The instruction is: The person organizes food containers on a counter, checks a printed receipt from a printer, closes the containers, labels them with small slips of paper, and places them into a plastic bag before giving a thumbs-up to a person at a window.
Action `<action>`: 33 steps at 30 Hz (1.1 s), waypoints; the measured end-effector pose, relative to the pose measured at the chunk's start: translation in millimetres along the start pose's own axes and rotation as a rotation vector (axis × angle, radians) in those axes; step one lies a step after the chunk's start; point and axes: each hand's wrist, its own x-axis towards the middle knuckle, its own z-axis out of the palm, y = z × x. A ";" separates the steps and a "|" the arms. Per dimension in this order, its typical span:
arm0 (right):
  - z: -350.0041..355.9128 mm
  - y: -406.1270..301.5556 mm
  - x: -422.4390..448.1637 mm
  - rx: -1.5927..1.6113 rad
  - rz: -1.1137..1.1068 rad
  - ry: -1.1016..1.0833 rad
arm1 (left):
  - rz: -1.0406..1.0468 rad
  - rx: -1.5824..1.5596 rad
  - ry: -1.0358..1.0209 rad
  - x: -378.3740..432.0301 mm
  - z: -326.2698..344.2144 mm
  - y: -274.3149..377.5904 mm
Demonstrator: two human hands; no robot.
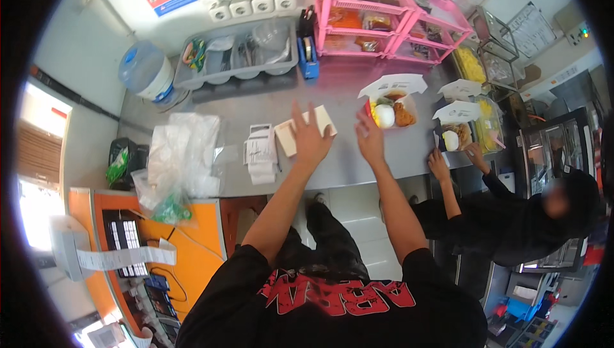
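My left hand (311,139) lies over a cream cardboard carton (286,138), its fingers spread across the top and the thumb near the right edge. It covers the carton's middle. Further right, my right hand (371,144) is at the near left corner of an open food box (405,95), fingers loosely bent; whether they touch the box is unclear. Inside the box are a mound of white rice (384,116), a piece of fried chicken (404,115) and something yellow along the left side. Left of the carton, printed paper slips (260,149) lie on the metal counter (331,168).
A co-worker's hands (439,163) are at another open food box (463,117) on the right. White plastic bags (180,156) lie at left, near a water jug (146,70). Behind stand a grey cutlery tray (235,75), a blue tape dispenser (308,63) and pink racks (360,29).
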 end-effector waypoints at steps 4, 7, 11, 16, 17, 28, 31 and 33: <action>-68.4 10.3 106.4 -0.393 -0.166 0.233 | 0.344 -0.129 0.083 75.4 29.2 72.4; -102.5 33.2 162.1 -0.734 -0.257 0.212 | 0.356 -0.145 0.080 126.8 67.7 114.8; -134.0 47.6 207.4 -0.623 0.244 -0.399 | 0.297 -0.262 -0.330 152.7 99.7 119.0; -143.0 85.2 191.4 -0.774 0.360 -0.509 | 0.104 -0.030 -0.655 122.8 135.1 122.8; -145.3 125.7 174.1 -0.849 0.358 -0.475 | 0.084 0.015 -0.562 107.4 147.5 133.6; -101.2 93.8 -18.4 -0.479 0.555 0.073 | -0.061 -0.320 -0.262 0.6 165.5 50.9; -98.9 70.3 -60.9 -0.509 0.724 0.104 | -0.052 -0.299 -0.287 -29.0 153.3 32.6; -92.0 65.9 -83.3 -0.517 0.794 0.114 | -0.033 -0.259 -0.287 -46.2 150.5 27.2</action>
